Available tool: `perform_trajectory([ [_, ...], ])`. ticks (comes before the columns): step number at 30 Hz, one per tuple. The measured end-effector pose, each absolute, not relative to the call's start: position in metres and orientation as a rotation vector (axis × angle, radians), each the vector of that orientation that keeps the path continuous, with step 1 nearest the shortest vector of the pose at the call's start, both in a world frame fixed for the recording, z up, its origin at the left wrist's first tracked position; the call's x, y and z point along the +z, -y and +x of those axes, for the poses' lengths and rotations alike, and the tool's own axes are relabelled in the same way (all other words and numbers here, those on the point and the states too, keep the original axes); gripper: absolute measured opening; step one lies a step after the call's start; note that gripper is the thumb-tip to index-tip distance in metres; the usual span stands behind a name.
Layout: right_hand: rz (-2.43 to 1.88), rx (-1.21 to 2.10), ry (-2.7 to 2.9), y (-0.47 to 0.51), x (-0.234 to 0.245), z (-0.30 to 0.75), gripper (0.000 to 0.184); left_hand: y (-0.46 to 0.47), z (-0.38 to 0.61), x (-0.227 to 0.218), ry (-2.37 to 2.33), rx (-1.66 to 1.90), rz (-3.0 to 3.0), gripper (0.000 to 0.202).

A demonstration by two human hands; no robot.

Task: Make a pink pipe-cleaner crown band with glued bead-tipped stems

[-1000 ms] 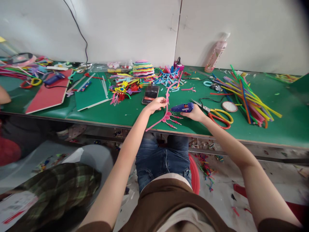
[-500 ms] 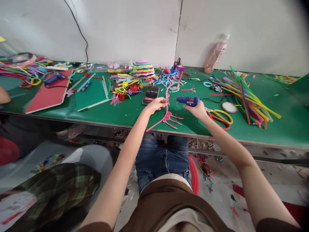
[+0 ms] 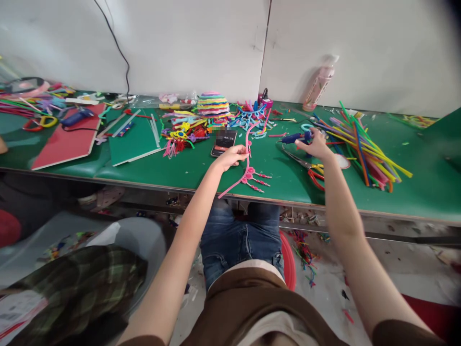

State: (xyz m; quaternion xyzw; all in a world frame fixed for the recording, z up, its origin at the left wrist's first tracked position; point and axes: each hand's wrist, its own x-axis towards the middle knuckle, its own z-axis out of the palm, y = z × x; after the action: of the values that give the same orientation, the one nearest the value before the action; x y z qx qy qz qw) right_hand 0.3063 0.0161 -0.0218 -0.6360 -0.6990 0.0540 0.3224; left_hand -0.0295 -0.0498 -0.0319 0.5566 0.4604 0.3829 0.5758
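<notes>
Glue gun (image 3: 292, 139) shifted — away from pink stem (image 3: 247, 165).

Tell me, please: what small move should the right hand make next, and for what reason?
Perhaps the right hand should settle the glue gun on the green tabletop, clear of the scissors. They lie close by, that hand looks loosely spread around the gun, and the left hand alone pinches the pink pipe cleaner.

Table (image 3: 194, 168): green. Inward from front edge: strip with flowers (image 3: 248, 176), pink; scissors (image 3: 307, 165), handles yellow and red; glue gun (image 3: 293, 138), dark blue. Along back edge: rounded stack (image 3: 213, 105), striped pink, yellow, blue; bottle (image 3: 319, 86), pink. Toward right edge: pipe cleaners (image 3: 372, 148), yellow, green, blue, orange.
</notes>
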Motion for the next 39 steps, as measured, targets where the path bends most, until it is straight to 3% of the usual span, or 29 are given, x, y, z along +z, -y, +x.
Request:
perform_trajectory([
  [4, -1.698, -0.137, 1.556, 0.014, -0.005, 0.251, 0.059, 0.050, -0.031, -0.033, -1.067, 0.883, 1.335, 0.019],
  [8, -1.652, 0.209, 1.994, 0.013, -0.001, 0.168, 0.036, 0.052, -0.033, -0.032, -1.074, 0.885, 1.339, 0.022],
  [12, -1.816, 0.359, 2.081, -0.010, -0.015, 0.118, 0.027, 0.055, -0.035, -0.030, -1.080, 0.899, 1.326, 0.025],
  [15, -1.702, 0.429, 2.092, -0.020, -0.028, 0.113, 0.014, 0.055, -0.035, -0.031, -1.061, 0.894, 1.331, 0.026],
  [28, -1.034, 1.153, 1.804, 0.046, -0.041, 0.179, 0.035, 0.058, -0.031, -0.025, -1.050, 0.927, 1.364, 0.019],
  [39, -1.031, 1.177, 1.798, 0.056, -0.037, 0.171, 0.029, 0.057, -0.031, -0.029, -1.025, 0.931, 1.407, 0.016],
])
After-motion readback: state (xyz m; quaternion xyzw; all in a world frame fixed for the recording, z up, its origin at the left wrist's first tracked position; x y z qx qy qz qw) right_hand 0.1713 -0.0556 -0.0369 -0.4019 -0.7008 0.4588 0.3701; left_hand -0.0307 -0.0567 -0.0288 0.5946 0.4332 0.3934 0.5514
